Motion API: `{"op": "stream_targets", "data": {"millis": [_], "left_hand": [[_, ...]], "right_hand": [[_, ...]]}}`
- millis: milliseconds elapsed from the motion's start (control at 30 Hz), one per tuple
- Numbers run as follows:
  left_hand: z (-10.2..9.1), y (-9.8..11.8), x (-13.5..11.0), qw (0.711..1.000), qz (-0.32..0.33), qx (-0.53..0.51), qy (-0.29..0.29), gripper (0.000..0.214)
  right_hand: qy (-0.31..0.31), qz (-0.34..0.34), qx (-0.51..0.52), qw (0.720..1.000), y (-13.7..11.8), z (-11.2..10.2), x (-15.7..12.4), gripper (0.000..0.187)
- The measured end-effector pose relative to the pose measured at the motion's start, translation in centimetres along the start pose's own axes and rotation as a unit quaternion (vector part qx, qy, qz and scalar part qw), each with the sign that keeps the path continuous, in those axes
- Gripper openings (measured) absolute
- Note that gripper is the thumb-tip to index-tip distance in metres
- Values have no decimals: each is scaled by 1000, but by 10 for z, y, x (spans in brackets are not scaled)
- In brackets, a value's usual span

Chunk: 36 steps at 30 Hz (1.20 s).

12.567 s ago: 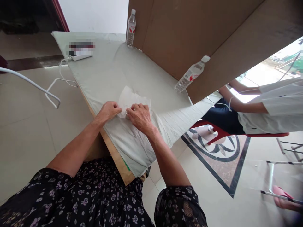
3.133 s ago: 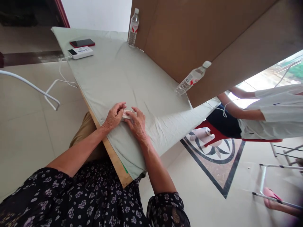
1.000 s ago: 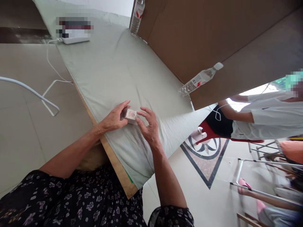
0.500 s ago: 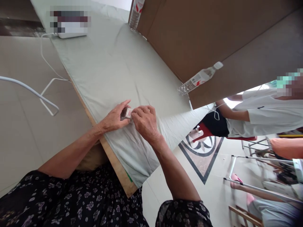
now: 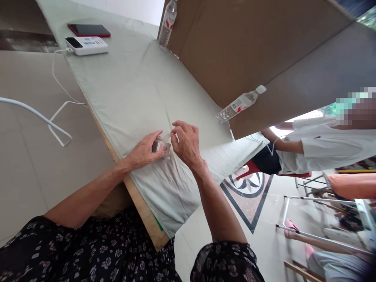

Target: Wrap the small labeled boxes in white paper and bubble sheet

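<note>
At the far left of the surface (image 5: 126,86), the power bank (image 5: 88,45) lies flat with its white cable (image 5: 53,72) routed over the edge, presumably to keep the lead off the work area. The phone (image 5: 89,30) lies just beyond it.

The small box (image 5: 163,149) is located near the front edge of the surface. The left hand (image 5: 145,150) is clamped on it, thumb on the near side and fingers on the far side; this grip appears intended to steady the box while leaving its printed end exposed toward the right.

One bottle (image 5: 168,23) stands against the cardboard (image 5: 235,51), likely as a brace. The right hand (image 5: 186,141) is apart from the box, fingers curled; whether the fingertips pinch anything thin cannot be told. A second bottle (image 5: 239,105), farther right, sits at the cardboard's near end, likely for the same purpose.
</note>
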<state>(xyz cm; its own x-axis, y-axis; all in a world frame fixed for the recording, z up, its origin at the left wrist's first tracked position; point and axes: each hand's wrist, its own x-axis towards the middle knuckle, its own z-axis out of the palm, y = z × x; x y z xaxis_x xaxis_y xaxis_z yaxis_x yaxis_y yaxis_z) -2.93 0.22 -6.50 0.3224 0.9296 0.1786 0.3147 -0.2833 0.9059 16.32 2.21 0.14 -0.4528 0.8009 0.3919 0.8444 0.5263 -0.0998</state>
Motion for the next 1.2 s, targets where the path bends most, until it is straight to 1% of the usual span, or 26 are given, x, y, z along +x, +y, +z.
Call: {"op": "stream_targets", "data": {"millis": [100,267,333,433,500,567,667,767,800,867,967,1000,1100,1167,1200], "left_hand": [[3,7,7,1000,11,16,-12,79],[3,20,31,997,21,57,-49,87],[5,20,39,998,9,28,-48,93],[9,16,42,995,-26,-88,-45,96],[11,14,41,982,-43,-181,-42,89],[11,13,38,967,-51,-250,-23,75],[8,15,37,951,-78,-298,1,54],[6,18,38,940,-126,-315,-24,46],[6,18,39,936,-138,-322,-28,47],[7,18,41,928,-153,-338,-15,53],[8,17,42,918,-171,-359,15,59],[8,16,42,914,-178,-365,19,58],[7,17,41,904,-187,-382,40,54],[7,18,40,897,-193,-393,55,50],[6,19,39,892,-197,-403,58,49]], "right_hand": [[21,12,13,1000,6,-3,3,18],[76,50,44,995,24,-5,7,17],[92,67,56,992,34,-4,12,16],[106,90,76,987,52,-1,22,13],[105,99,93,985,63,3,28,12],[104,108,111,982,73,10,33,12],[113,132,137,975,85,23,38,12],[128,156,158,967,91,32,40,11],[134,165,164,963,90,33,39,11],[156,192,173,953,82,29,33,10],[182,246,190,933,53,12,13,15],[162,257,204,931,41,7,6,18],[33,264,223,938,6,-2,-13,31],[-18,290,206,934,-10,0,-18,37],[-31,305,196,931,-15,4,-19,39]]}}
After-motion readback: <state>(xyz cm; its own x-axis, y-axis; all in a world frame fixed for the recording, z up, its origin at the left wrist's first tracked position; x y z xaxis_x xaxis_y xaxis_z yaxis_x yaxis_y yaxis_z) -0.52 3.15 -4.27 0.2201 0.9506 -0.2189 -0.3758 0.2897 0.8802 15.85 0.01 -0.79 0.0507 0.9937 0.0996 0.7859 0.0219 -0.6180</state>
